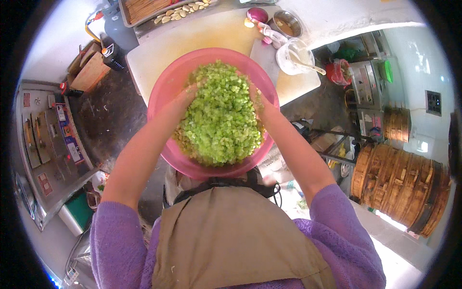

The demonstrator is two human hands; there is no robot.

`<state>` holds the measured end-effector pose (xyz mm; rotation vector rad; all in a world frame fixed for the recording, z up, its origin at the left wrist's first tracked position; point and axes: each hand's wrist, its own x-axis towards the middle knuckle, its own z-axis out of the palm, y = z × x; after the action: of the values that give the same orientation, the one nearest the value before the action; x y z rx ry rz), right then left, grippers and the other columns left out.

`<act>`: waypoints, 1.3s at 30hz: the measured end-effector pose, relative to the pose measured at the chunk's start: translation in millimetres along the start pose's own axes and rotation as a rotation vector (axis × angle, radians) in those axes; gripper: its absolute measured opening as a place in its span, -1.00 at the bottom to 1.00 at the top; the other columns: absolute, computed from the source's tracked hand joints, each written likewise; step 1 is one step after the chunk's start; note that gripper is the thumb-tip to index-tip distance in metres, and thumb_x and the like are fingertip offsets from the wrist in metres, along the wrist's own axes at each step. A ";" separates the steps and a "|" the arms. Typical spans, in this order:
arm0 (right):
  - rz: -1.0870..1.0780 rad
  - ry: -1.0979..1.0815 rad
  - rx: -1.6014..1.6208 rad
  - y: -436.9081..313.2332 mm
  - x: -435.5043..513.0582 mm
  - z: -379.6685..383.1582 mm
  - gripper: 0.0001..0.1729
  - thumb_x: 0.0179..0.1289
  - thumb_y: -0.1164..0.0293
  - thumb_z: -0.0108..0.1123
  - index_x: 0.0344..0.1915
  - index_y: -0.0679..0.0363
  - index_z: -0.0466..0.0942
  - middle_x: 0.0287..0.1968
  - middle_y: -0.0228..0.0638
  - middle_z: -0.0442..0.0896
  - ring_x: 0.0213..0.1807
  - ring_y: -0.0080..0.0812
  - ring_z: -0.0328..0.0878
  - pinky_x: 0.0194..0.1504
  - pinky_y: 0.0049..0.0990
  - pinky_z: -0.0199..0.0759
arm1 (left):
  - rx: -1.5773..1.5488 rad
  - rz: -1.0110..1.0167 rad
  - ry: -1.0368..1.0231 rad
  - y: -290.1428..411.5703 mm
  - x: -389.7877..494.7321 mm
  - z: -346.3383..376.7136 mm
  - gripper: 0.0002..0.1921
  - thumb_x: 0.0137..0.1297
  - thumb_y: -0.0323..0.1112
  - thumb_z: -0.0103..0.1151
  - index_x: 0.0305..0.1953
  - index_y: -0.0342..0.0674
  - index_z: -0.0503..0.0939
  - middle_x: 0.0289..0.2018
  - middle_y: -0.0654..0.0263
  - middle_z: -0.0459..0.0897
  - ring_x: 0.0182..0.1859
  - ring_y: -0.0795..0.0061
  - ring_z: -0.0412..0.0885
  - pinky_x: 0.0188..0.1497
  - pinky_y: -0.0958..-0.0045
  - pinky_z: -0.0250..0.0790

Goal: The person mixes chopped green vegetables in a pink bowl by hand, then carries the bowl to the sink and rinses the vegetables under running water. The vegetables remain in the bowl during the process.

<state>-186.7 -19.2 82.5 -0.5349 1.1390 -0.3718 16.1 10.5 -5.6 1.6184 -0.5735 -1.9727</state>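
A pink plastic basin point(160, 90) stands before me at the near edge of a cutting board point(202, 40). Finely chopped green vegetable point(223, 115) is heaped in it, over a browner chopped mixture point(184, 141) that shows along the lower left. My left hand point(195, 89) is dug into the left side of the heap, its fingers mostly covered. From the opposite side my right hand point(255, 96) presses in, with green bits stuck to it. The two hands cup the greens between them; their fingertips are hidden.
Behind the basin lie a red onion point(257, 15), a steel bowl point(287, 24) and a white tub point(294, 56) with a spoon point(308, 66). A metal tray point(131, 16) sits at the far left. Stacked bamboo steamers point(399, 184) stand right; a gas cylinder point(121, 29) stands left.
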 end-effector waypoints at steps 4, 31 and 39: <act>0.041 0.099 0.025 -0.4 -1.1 -2.2 -0.34 0.26 -0.09 -0.03 0.20 0.11 0.38 0.13 -0.28 0.51 0.11 -0.30 0.46 0.17 -0.28 0.32 | 0.046 -0.052 0.019 -2.5 6.1 -3.7 -0.42 0.25 0.06 0.05 0.15 -0.24 0.39 0.13 0.04 0.44 0.14 0.17 0.42 0.16 0.21 0.25; -0.669 0.109 -0.562 32.2 35.6 12.4 -0.42 0.32 -0.06 0.00 -0.27 0.32 0.53 -0.46 -0.26 0.58 -0.42 -0.53 0.46 -0.29 -0.45 0.35 | 0.308 0.587 0.420 19.1 -49.7 51.4 -0.44 0.44 0.11 -0.24 -0.30 -0.39 0.46 -0.45 0.24 0.50 -0.40 0.42 0.40 -0.28 0.32 0.28; -0.650 0.333 -0.500 21.8 23.0 19.1 -0.32 0.30 -0.09 0.02 -0.61 0.35 0.53 -0.76 -0.24 0.45 -0.72 -0.41 0.34 -0.57 -0.35 0.25 | 0.048 0.620 0.349 21.4 -37.4 48.2 -0.41 0.46 0.05 -0.29 -0.58 -0.39 0.29 -0.70 0.17 0.21 -0.56 0.41 0.18 -0.41 0.24 0.20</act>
<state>-160.1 -9.7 58.6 -1.3331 1.3682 -0.7625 -22.8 17.5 45.6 1.5238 -0.8574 -1.2074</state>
